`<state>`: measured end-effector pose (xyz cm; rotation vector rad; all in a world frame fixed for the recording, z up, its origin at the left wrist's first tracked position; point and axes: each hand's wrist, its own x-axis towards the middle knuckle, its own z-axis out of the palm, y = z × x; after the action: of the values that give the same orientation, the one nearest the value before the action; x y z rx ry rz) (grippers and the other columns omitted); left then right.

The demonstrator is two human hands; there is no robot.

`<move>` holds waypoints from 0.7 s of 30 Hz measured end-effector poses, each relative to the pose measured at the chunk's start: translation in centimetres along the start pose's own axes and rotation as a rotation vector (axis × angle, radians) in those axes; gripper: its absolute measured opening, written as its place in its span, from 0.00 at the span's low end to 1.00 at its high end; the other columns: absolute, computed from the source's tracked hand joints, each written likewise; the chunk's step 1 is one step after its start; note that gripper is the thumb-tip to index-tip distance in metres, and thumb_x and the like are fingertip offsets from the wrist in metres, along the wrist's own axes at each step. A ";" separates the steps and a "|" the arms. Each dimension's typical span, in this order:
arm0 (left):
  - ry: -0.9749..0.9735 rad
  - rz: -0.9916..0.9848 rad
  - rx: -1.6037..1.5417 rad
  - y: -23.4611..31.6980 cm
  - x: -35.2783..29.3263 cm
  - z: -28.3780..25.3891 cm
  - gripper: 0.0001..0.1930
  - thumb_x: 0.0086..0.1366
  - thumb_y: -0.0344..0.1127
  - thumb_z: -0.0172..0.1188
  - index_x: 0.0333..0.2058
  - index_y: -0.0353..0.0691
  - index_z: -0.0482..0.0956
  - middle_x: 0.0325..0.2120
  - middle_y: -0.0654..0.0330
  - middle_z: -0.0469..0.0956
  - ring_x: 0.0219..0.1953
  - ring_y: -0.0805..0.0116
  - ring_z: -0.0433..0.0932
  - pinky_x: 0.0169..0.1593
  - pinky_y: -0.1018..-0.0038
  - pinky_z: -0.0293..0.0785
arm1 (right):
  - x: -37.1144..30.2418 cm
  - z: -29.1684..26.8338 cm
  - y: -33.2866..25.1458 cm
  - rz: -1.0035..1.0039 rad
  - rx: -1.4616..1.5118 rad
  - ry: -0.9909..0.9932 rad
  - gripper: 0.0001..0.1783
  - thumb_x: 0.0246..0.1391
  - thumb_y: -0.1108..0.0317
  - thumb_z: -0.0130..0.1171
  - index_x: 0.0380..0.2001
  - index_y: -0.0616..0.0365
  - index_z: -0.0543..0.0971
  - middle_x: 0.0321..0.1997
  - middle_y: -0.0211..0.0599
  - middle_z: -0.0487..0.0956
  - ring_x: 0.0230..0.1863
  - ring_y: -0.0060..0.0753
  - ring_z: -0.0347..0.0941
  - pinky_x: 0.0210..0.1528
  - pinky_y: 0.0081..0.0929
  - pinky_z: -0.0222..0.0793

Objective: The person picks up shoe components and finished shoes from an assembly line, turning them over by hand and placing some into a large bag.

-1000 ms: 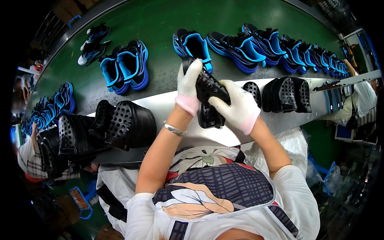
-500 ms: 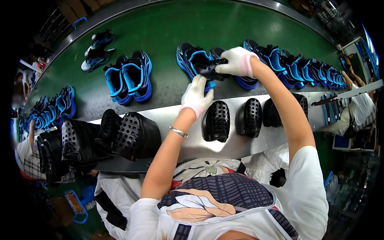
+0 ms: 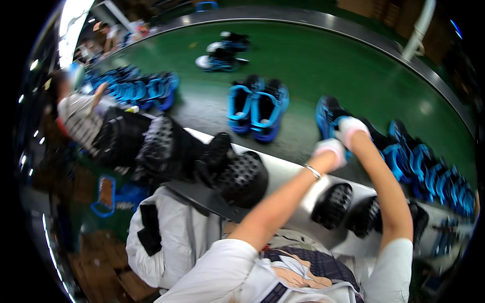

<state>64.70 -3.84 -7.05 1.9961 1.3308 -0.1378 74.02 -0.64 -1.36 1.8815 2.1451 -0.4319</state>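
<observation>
A black and blue sports shoe [image 3: 328,113] stands on the green work surface right of centre, toe away from me. Both hands meet over its heel end, blurred by motion. My left hand [image 3: 331,149], in a white glove with a pink cuff, is closed at the heel. Just above it, my right hand [image 3: 350,129], gloved alike, is curled over the shoe's opening. Whatever the right hand grips is hidden; the black perforated shoe form seen earlier does not show. Nearest below the hands, another black perforated shoe form [image 3: 332,206] sits on the metal ledge [image 3: 295,174].
More forms [image 3: 365,217] stand right along the ledge, and a large cluster of forms [image 3: 237,174] lies left. A shoe pair [image 3: 257,108] stands left of my hands. Shoe rows [image 3: 429,169] run right. Small dark-and-white shoes [image 3: 222,53] lie far back. A co-worker [image 3: 81,111] is at left.
The view has swung left, so the scene sits further right. My right hand has come in close to my left over the shoe's heel. The black form it held is now out of sight.
</observation>
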 end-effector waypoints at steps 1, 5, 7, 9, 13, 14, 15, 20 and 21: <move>0.006 -0.031 0.014 -0.5 0.3 0.6 0.20 0.56 0.50 0.60 0.45 0.47 0.83 0.49 0.52 0.80 0.51 0.52 0.79 0.52 0.63 0.76 | -0.2 -0.4 -1.0 -0.001 -0.028 -0.021 0.18 0.51 0.61 0.60 0.44 0.54 0.82 0.49 0.51 0.80 0.50 0.53 0.77 0.52 0.42 0.75; -0.023 0.005 0.046 -0.5 2.2 1.7 0.18 0.58 0.46 0.60 0.44 0.48 0.83 0.49 0.53 0.79 0.51 0.54 0.78 0.53 0.64 0.76 | 2.6 2.5 0.5 0.019 0.019 0.108 0.18 0.49 0.63 0.59 0.44 0.55 0.82 0.48 0.52 0.79 0.49 0.55 0.76 0.51 0.43 0.74; -0.109 -0.058 0.087 -0.5 2.3 1.3 0.16 0.59 0.47 0.59 0.43 0.48 0.84 0.50 0.55 0.79 0.52 0.56 0.78 0.53 0.66 0.76 | 2.8 3.2 0.7 -0.018 0.071 0.218 0.17 0.49 0.63 0.59 0.42 0.54 0.82 0.46 0.53 0.80 0.47 0.56 0.77 0.50 0.44 0.75; -0.108 -0.129 -0.041 -0.2 2.0 1.0 0.14 0.57 0.41 0.62 0.42 0.47 0.84 0.48 0.59 0.81 0.50 0.60 0.80 0.50 0.69 0.78 | 2.2 2.2 0.4 0.017 0.033 0.154 0.16 0.49 0.61 0.59 0.41 0.54 0.83 0.44 0.53 0.80 0.46 0.57 0.77 0.49 0.44 0.75; -0.024 -0.146 -0.071 -0.3 1.6 1.1 0.15 0.55 0.41 0.64 0.42 0.47 0.84 0.47 0.60 0.82 0.49 0.60 0.81 0.49 0.68 0.79 | 0.7 0.6 -1.1 0.123 -0.129 0.079 0.18 0.53 0.54 0.57 0.40 0.53 0.84 0.45 0.49 0.82 0.46 0.52 0.79 0.48 0.43 0.75; -0.023 -0.149 -0.074 -0.4 1.9 1.2 0.15 0.55 0.40 0.65 0.41 0.47 0.85 0.47 0.60 0.82 0.49 0.60 0.81 0.49 0.68 0.79 | 0.5 0.4 -1.5 0.117 -0.154 0.087 0.18 0.53 0.54 0.57 0.40 0.53 0.84 0.44 0.49 0.82 0.46 0.52 0.79 0.49 0.43 0.75; -0.023 -0.153 -0.077 -0.6 2.2 1.2 0.15 0.54 0.40 0.65 0.41 0.47 0.85 0.47 0.59 0.82 0.49 0.59 0.81 0.48 0.67 0.79 | 0.4 0.2 -2.0 0.111 -0.178 0.094 0.18 0.54 0.54 0.57 0.40 0.53 0.84 0.44 0.48 0.82 0.46 0.52 0.79 0.49 0.44 0.75; -0.049 -0.138 -0.004 0.5 0.9 -0.1 0.14 0.53 0.39 0.66 0.40 0.49 0.85 0.46 0.59 0.82 0.47 0.60 0.82 0.46 0.67 0.80 | 1.9 0.8 -1.1 0.118 -0.236 0.103 0.17 0.57 0.56 0.54 0.40 0.53 0.84 0.45 0.48 0.82 0.47 0.51 0.79 0.50 0.44 0.75; -0.052 -0.157 -0.013 0.5 0.7 -0.1 0.14 0.53 0.39 0.66 0.40 0.49 0.85 0.45 0.59 0.83 0.47 0.60 0.82 0.46 0.67 0.80 | 2.2 1.1 -1.2 0.112 -0.241 0.121 0.16 0.58 0.57 0.53 0.40 0.53 0.84 0.45 0.48 0.82 0.47 0.51 0.79 0.50 0.44 0.75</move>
<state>65.44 -3.36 -7.05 1.8639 1.4506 -0.2522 72.56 0.79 -3.15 1.9190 2.0452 -0.0341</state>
